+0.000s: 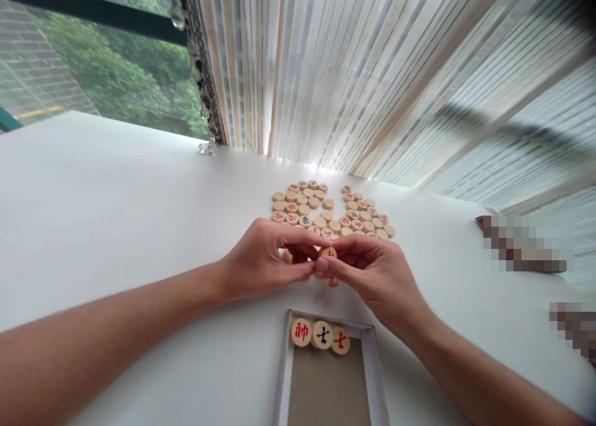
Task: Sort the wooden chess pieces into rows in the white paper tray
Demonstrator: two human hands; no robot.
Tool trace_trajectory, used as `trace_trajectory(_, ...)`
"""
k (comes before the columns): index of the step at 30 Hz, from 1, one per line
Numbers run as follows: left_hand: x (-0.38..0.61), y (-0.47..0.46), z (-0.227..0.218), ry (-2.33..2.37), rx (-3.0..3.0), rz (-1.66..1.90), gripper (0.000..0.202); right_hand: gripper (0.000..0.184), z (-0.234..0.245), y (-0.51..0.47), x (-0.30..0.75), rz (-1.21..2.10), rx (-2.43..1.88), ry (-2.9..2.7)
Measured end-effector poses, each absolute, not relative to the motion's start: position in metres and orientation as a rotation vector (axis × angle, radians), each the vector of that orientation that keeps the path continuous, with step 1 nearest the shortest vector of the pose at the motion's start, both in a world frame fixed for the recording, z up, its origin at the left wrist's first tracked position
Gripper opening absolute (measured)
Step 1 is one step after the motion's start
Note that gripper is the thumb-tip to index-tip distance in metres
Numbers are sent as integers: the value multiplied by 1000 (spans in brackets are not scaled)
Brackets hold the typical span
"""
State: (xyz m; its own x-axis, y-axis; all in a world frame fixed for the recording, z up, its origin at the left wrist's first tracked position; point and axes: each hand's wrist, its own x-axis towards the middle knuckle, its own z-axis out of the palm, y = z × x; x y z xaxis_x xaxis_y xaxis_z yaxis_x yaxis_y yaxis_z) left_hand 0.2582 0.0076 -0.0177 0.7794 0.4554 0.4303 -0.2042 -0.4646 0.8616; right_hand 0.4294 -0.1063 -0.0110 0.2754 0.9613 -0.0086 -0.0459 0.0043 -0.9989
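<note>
Between the fingertips of both hands is a round wooden Chinese chess piece (328,253) with a red character, partly covered by fingers. My left hand (274,255) is closed in a pinch at its left side. From the right, the thumb and fingers of my right hand (367,261) grip the same piece. Just below them on the table stands a shallow box (285,370). Three pieces sit in a row along its far end: a red one (301,332), a black one (322,335) and another red one (341,341), all face up.
Beyond my hands, many loose chess pieces (303,209) lie spread on the white table (139,215), some face up, others blank side up. A striped curtain (316,72) hangs behind the table's far edge. Two pixelated brown objects (521,246) are at the right.
</note>
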Motion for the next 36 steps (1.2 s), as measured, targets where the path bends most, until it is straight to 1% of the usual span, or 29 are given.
trace_trajectory(3, 258, 7, -16, 161, 1986, 818, 21, 37, -10, -106, 429, 1028, -1318, -985)
trace_trajectory(6, 257, 7, -15, 128, 1989, 828, 20, 34, -8, -106, 429, 1041, -1313, -995)
trace_trajectory(11, 256, 9, -15, 143, 1898, 758, 20, 26, -8, -108, 432, 1080, -1258, -1041)
trace_trajectory(15, 257, 10, -18, 195, 1820, 810, 25, 23, -8, -109, 434, 1142, -1209, -1028)
trace_trajectory(21, 259, 10, -21, 193, 1736, 786, 29, 29, -7, -106, 432, 1201, -1203, -943)
trace_trajectory(26, 258, 9, -19, 183, 1811, 772, 31, 37, -8, -105, 430, 1196, -1217, -887)
trace_trajectory(36, 259, 9, -19, 98, 1962, 870, 32, 32, -9, -105, 430, 1184, -1204, -899)
